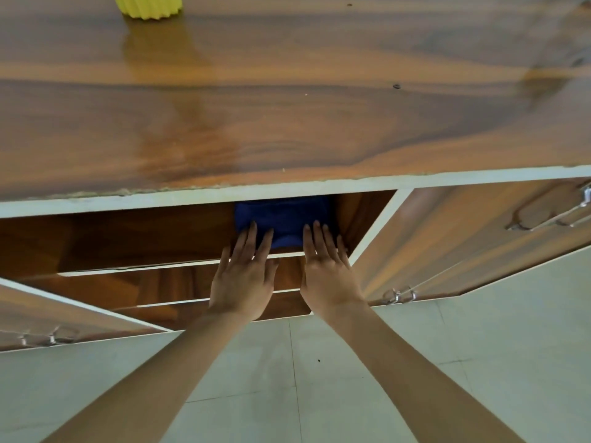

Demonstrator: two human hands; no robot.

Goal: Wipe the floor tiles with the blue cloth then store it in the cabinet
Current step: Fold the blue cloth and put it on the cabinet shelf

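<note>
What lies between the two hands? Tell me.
Head view: the blue cloth and the shelf lip lie between the left hand and right hand.

Both hands are resting flat on a folded blue cloth (283, 220) lying on the top shelf (144, 266) of an open wooden cabinet (287, 129), the left hand (244, 278) and right hand (326, 271) side by side, fingers straight. Doors are standing open to either side of the hands, pale floor tiles (479, 346) lying beneath the arms, a yellow vase (148, 6) well beyond them.

cloth (283, 219) on cabinet (204, 196) top shelf | hands (243, 276) in front, touching
</note>
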